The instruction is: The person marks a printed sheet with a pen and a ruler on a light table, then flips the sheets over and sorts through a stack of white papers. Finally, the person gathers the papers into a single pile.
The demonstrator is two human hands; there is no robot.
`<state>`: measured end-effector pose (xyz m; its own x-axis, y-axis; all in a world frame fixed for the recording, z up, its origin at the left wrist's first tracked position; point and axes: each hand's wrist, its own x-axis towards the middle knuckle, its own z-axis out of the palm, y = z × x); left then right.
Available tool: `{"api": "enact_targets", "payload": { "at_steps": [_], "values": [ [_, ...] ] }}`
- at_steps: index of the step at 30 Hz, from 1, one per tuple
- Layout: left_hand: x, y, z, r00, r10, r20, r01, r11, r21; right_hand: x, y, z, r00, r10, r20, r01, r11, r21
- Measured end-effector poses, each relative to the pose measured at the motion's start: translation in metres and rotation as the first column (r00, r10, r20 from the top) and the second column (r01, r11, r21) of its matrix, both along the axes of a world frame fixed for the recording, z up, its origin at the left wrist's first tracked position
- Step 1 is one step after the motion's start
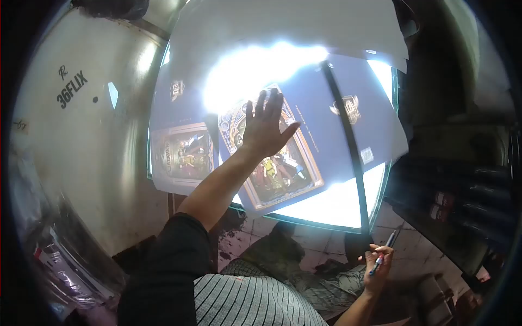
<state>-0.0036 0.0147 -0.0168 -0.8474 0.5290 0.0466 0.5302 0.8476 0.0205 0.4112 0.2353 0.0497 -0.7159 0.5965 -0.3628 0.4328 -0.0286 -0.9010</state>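
My left hand lies with fingers spread on a printed sheet, which carries a framed picture of costumed figures on dark blue. The sheet rests tilted over a brightly glowing glass-topped table. Another blue printed sheet with a similar framed picture shows beneath it at the left. Below the table's front edge, my right hand is closed round a pen pointing upward. A long dark strip crosses the blue print, and its lower end reaches past the table edge close to my right hand.
A large pale sheet covers the far side. At the left stands a pale panel marked "36FLIX", with plastic-wrapped material below it. Dark stacked items fill the right side. Floor tiles show below the table.
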Motion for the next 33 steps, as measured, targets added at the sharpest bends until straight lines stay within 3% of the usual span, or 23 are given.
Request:
{"api": "enact_targets", "payload": {
  "at_steps": [2,3,5,7,8,9,10,13,18,33],
  "values": [
    [-0.001,-0.004,0.007,0.99,-0.138,0.01,0.137,0.989,0.052,-0.005,-0.007,0.005,0.997,0.066,0.031,-0.064,0.997,-0.048],
    [-0.003,-0.01,0.008,0.991,-0.134,0.009,0.133,0.99,0.052,-0.009,-0.018,0.006,0.997,0.07,0.029,-0.069,0.997,-0.047],
    [-0.016,-0.014,0.008,0.981,-0.195,0.008,0.188,0.953,0.236,-0.018,-0.032,0.004,0.997,0.072,0.041,-0.072,0.997,-0.017],
    [-0.025,-0.011,0.012,0.98,-0.198,0.0,0.188,0.928,0.322,-0.025,-0.041,0.004,0.998,0.03,0.06,-0.024,0.995,-0.099],
    [-0.025,-0.01,0.013,0.983,-0.179,0.038,0.162,0.949,0.272,-0.028,-0.044,0.005,0.979,0.164,0.118,-0.186,0.96,0.209],
    [-0.024,-0.011,0.015,0.985,-0.157,0.077,0.137,0.966,0.218,-0.032,-0.047,0.008,0.939,0.27,0.214,-0.342,0.807,0.481],
    [-0.025,-0.012,0.012,0.985,-0.155,0.079,0.135,0.967,0.217,-0.032,-0.05,0.009,0.922,0.288,0.258,-0.383,0.775,0.503],
    [-0.027,-0.012,0.008,0.982,-0.188,0.02,0.181,0.966,0.187,-0.04,-0.054,0.011,0.861,0.368,0.352,-0.501,0.735,0.458],
    [-0.027,-0.005,0.015,0.989,-0.111,0.098,0.107,0.993,0.046,-0.034,-0.061,-0.004,0.869,0.41,0.277,-0.494,0.746,0.446],
    [-0.026,-0.004,0.015,0.988,-0.089,0.124,0.084,0.995,0.05,-0.04,-0.065,-0.01,0.884,0.383,0.268,-0.467,0.679,0.567]
  ]
}}
